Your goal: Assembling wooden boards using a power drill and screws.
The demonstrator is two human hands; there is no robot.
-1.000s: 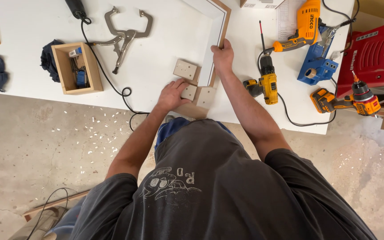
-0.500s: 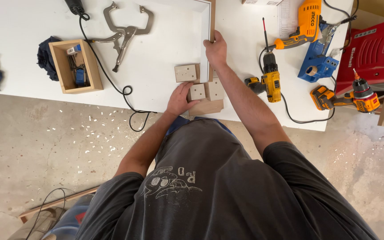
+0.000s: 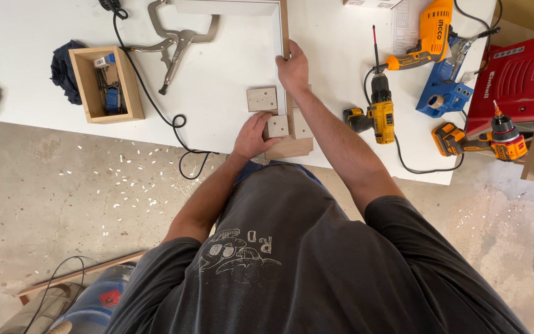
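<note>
Your left hand (image 3: 253, 136) lies on small square wood block (image 3: 277, 126) at near table edge, fingers curled over it, pressing it down; your right hand (image 3: 293, 69) clasps thin wooden strip (image 3: 284, 28) edging white panel (image 3: 227, 7), fingers wrapped round it; second square block (image 3: 262, 99) just left of strip, third (image 3: 301, 124) beside right forearm; locking clamp (image 3: 177, 37), wooden box (image 3: 101, 83) farther left; yellow drill (image 3: 379, 111) to right.

- Locking clamp (image 3: 177, 38) and black cable (image 3: 156, 105) on white workbench (image 3: 217, 124)
- Open wooden box (image 3: 105, 85) near left edge
- Yellow drills (image 3: 381, 111) beside blue jig (image 3: 445, 93), red case (image 3: 517, 80)
</note>
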